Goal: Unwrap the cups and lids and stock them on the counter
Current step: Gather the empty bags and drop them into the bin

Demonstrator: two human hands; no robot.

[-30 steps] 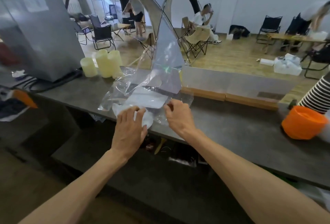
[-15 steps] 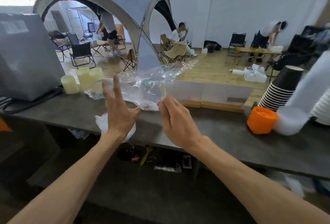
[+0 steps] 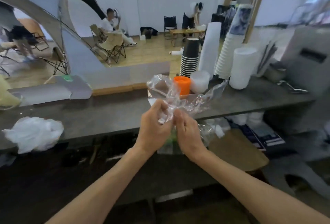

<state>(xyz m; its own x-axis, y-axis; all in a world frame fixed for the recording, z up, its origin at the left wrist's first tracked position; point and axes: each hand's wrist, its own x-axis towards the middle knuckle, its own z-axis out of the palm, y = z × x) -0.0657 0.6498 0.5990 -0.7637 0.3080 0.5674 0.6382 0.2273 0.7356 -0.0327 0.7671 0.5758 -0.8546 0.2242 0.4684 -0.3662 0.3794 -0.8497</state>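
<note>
Both hands hold a crumpled clear plastic wrapper (image 3: 175, 96) just above the front edge of the dark grey counter (image 3: 107, 114). My left hand (image 3: 154, 125) grips its bunched lower part, and my right hand (image 3: 187, 130) pinches it close beside. On the counter to the right stand a stack of black paper cups (image 3: 190, 57), a tall white wrapped sleeve (image 3: 209, 48), a tall stack of white cups (image 3: 228, 50), a stack of white lids (image 3: 243, 68) and a low stack of clear lids (image 3: 200, 81).
An orange container (image 3: 182, 85) stands behind the wrapper. A crumpled white plastic bag (image 3: 34, 134) lies on the counter's left end. A grey machine (image 3: 309, 57) fills the right end, with metal utensils (image 3: 292, 88) before it. People and folding chairs are in the room beyond.
The view has swung right, bringing the cup and lid stacks into sight. My hands have gathered the spread-out clear wrapper into a crumpled bunch, and my left hand has gone from flat to gripping it.
</note>
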